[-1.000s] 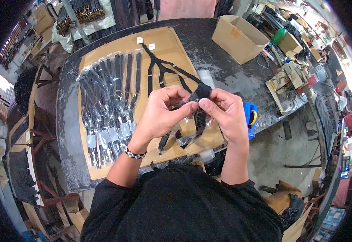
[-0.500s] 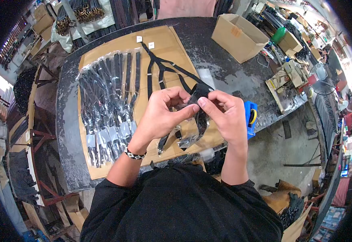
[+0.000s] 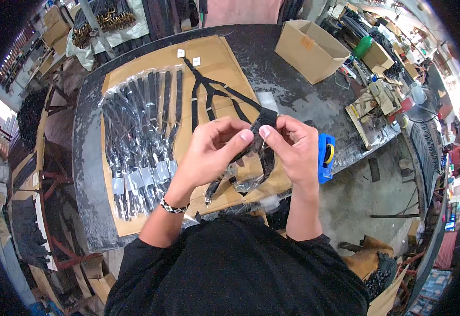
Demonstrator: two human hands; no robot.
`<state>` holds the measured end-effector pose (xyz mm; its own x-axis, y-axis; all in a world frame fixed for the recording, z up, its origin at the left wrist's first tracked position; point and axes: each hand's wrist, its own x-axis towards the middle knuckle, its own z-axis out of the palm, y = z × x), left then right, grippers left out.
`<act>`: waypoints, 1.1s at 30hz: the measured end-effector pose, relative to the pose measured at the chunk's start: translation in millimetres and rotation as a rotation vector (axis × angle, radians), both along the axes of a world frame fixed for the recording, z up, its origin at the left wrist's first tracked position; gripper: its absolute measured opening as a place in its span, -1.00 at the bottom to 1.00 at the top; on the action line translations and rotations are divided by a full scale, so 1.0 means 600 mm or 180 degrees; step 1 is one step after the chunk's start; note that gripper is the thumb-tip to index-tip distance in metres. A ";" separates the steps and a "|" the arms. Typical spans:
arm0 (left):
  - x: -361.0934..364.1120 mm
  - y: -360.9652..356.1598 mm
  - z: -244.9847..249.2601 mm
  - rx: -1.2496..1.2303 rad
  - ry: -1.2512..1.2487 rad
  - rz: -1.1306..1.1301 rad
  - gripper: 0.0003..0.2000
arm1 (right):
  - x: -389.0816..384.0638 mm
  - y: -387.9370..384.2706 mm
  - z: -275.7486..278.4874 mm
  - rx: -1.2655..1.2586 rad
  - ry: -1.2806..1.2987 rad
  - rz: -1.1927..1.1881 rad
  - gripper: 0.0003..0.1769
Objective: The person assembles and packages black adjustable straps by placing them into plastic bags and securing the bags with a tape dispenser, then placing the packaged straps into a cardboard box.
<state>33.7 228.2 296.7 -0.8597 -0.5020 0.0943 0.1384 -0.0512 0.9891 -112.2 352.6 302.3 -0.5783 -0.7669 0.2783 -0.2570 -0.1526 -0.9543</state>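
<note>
**Bench lot: strap and sleeve, held in hand**

- Workbench: dark, worn top.
- Cardboard sheet: laid flat across the bench.
- Bagged straps: a row on the sheet, left side.
- Cardboard box: open, far right.
- Loose suspenders: spread out beyond the hands.
- Left hand: thumb and forefinger pinched on the clear plastic bag, which hangs above the sheet.
- Right hand: pinched on the folded black strap at the bag's top.
- Blue tape dispenser: just beside the right wrist.

Handling note: best done with the fold tight, the film taut and the clips hanging straight.
</note>
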 end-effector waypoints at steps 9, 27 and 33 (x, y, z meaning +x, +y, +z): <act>0.001 -0.004 -0.010 -0.0009 0.0115 -0.0128 -0.80 | 0.002 0.000 0.000 -0.0123 -0.0028 -0.0043 -0.75; -0.007 0.000 -0.006 0.0244 0.0164 -0.0273 -0.85 | 0.009 0.003 -0.008 -0.0153 -0.0035 -0.0044 -0.79; -0.014 0.003 -0.014 0.0291 0.0167 -0.0111 -0.89 | -0.002 0.011 -0.010 0.0107 -0.0098 0.0091 -0.83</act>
